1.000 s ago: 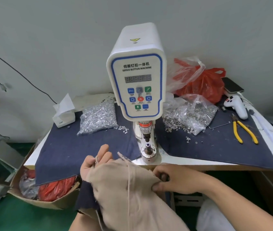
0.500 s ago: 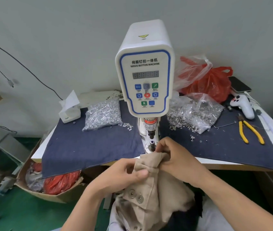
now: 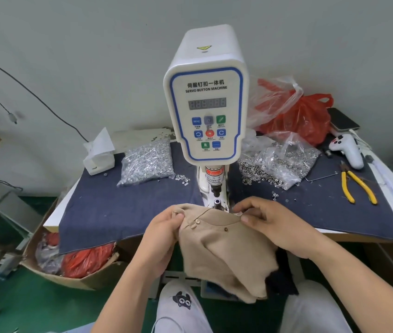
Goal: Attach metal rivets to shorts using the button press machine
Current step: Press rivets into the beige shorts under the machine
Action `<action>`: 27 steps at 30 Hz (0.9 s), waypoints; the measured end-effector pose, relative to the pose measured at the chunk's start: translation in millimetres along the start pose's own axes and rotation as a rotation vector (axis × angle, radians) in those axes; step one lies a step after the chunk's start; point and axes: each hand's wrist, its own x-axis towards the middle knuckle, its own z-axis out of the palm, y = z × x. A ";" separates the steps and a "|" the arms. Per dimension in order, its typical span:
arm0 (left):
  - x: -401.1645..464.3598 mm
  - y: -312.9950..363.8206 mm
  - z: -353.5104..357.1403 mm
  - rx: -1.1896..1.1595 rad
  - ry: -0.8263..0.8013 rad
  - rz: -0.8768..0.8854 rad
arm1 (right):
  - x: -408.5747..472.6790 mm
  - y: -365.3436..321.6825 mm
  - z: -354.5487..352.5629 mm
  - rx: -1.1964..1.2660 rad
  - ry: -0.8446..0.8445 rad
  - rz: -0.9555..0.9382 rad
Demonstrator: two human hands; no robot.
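Here the tan shorts (image 3: 224,246) hang off the surface's (image 3: 53,218) front edge, waistband lifted just short of the button press machine (image 3: 206,104). The left hand (image 3: 164,233) pinches one waistband end, the right hand (image 3: 266,219) clamps the other, stretching it flat. Positioning seems underway; next the marked spot must slide over the lower die (image 3: 217,202).

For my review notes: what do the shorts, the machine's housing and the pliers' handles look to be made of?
Shorts: tan woven fabric, matte, probably cotton; it folds softly where both hands grip it.
Button press machine housing: white moulded plastic by its look, smooth, slightly glossy, with rounded corners; painted metal cannot be ruled out.
Pliers handles: yellow rubbery or plastic sleeves, smooth; the jaw end is dark, likely steel.
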 end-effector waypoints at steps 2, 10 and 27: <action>0.6 4.1 -0.1 -0.121 0.028 -0.017 | -2.1 -0.3 -0.6 -0.013 -0.029 -0.056; 1.1 11.3 -3.3 -0.485 -0.106 -0.016 | -7.9 -0.6 3.4 -0.055 -0.189 -0.161; 3.2 -0.3 -5.1 0.980 -0.298 0.280 | -3.4 15.5 -20.4 -0.117 -0.357 0.086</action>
